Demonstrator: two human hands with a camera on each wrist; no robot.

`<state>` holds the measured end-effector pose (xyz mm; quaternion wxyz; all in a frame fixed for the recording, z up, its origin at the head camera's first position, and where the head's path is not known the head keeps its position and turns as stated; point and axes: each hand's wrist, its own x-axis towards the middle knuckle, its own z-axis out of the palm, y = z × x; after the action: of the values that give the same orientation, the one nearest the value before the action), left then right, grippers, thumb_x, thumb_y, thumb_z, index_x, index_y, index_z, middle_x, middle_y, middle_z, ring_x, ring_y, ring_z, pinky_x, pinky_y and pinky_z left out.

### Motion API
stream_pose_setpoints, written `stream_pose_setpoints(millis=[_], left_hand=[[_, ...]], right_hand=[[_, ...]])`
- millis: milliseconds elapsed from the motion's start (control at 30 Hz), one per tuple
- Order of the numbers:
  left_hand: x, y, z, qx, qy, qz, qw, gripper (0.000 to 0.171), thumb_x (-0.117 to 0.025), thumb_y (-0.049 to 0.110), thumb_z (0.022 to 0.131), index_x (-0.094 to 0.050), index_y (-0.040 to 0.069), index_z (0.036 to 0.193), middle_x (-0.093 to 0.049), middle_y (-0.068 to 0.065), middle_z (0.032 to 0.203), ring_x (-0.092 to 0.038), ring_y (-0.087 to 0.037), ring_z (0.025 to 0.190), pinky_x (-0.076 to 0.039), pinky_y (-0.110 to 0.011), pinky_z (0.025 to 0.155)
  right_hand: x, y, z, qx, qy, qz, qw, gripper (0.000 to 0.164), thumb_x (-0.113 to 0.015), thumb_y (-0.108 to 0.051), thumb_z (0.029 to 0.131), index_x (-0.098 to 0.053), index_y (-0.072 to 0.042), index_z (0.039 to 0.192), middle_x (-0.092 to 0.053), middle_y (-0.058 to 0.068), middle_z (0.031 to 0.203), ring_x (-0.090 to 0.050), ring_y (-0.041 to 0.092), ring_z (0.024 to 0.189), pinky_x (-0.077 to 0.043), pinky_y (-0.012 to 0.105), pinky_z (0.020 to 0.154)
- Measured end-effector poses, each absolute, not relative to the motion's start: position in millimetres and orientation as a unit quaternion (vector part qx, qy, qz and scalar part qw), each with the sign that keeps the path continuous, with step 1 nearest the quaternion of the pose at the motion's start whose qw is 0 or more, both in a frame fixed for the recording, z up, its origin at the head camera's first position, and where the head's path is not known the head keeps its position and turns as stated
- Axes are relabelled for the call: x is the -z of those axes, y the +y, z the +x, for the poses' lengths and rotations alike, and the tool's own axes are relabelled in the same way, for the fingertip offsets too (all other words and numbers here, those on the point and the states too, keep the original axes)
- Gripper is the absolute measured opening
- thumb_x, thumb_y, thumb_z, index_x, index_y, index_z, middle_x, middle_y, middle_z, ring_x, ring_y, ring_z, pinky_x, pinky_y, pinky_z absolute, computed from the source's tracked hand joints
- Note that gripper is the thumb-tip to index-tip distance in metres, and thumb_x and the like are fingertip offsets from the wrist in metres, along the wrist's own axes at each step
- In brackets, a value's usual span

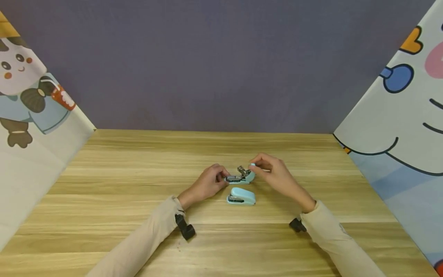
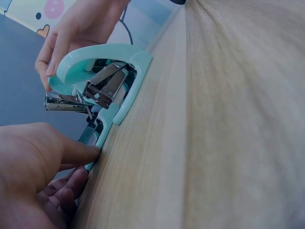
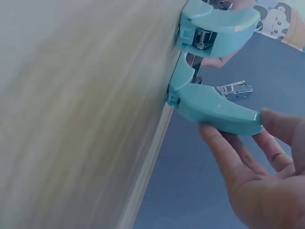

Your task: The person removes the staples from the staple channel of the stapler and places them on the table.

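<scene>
A mint-green stapler [image 1: 250, 177] lies opened out on the table, its cover swung up and back and its metal magazine [image 1: 242, 169] raised at an angle. At the far end of its base, my left hand [image 1: 209, 183] pinches the stapler between thumb and fingers, also seen low in the left wrist view. My right hand [image 1: 277, 175] holds the tip of the raised cover [image 3: 214, 107], thumb on one side and fingers on the other in the right wrist view. A second mint-green stapler [image 1: 243, 195] sits closed in front of the first, untouched.
The wood-grain table [image 1: 114, 184] runs back to a dark grey-blue panel [image 1: 214, 69]. Cartoon-printed panels stand at the left [image 1: 41, 134] and right [image 1: 373, 127]. Black wrist cameras are strapped at the left cuff [image 1: 185, 227] and right cuff [image 1: 297, 225].
</scene>
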<state>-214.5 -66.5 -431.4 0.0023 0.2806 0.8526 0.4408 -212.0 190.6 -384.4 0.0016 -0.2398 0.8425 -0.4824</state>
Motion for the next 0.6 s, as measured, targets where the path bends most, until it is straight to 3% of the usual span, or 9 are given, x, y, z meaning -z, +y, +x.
stream_pose_setpoints(millis=[267,600], left_hand=[[430,-66,-215,-0.436,0.855,0.280,0.009,0.016,-0.073,0.001,0.087,-0.067,0.001,0.102,-0.059,-0.008,0.095,-0.055,-0.013,0.078,-0.049,-0.024,0.069],[432,-65,-215,-0.429,0.859,0.279,0.007,0.015,-0.075,0.002,0.087,-0.067,0.002,0.100,-0.059,-0.006,0.092,-0.053,-0.012,0.076,-0.048,-0.024,0.068]], right_hand=[[384,200,-214,0.513,0.828,-0.225,0.031,0.020,-0.065,-0.015,0.098,-0.066,-0.004,0.115,-0.066,0.012,0.113,-0.067,0.027,0.101,-0.056,0.048,0.083],[375,208,-213,0.476,0.852,-0.216,0.021,0.021,-0.070,-0.022,0.094,-0.071,-0.008,0.109,-0.071,0.007,0.103,-0.070,0.022,0.093,-0.058,0.031,0.077]])
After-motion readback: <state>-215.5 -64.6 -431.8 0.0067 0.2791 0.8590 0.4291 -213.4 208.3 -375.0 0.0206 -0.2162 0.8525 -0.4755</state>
